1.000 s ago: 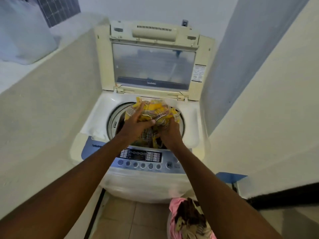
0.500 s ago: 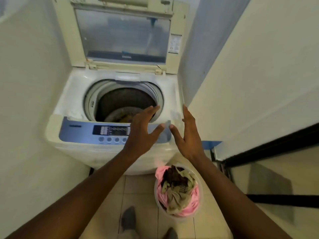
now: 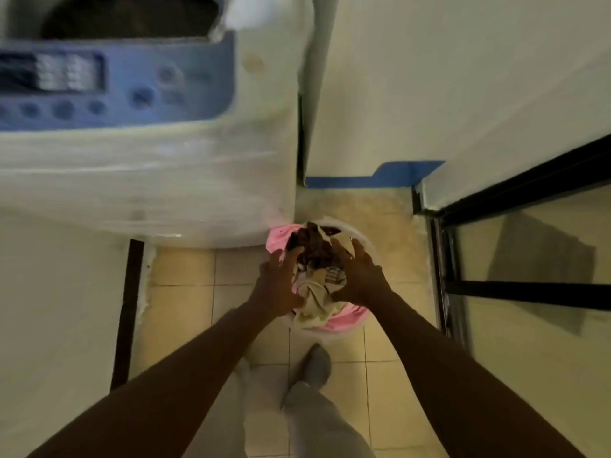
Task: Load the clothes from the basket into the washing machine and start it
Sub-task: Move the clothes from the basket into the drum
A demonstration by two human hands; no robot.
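Note:
A round white basket [image 3: 373, 248] stands on the tiled floor by the washing machine's front right corner. It is piled with clothes [image 3: 316, 256]: dark brown, cream and pink pieces. My left hand [image 3: 277, 287] and my right hand [image 3: 362, 276] are down on the pile from either side, fingers spread and pressing into the cloth, nothing lifted. The white washing machine [image 3: 148, 180] fills the upper left, blurred; its blue control panel [image 3: 139, 90] and the dark drum opening [image 3: 132, 18] show at the top edge.
A pale wall runs along the left and another behind the basket, with a blue strip [image 3: 396, 175] at its foot. A black-framed glass door [image 3: 529, 289] stands at the right. My grey-socked foot [image 3: 314, 361] is just below the basket.
I let the yellow garment go into the drum, drew both hands back empty, and looked down. Both hands have dropped from the machine's rim to the clothes in the basket.

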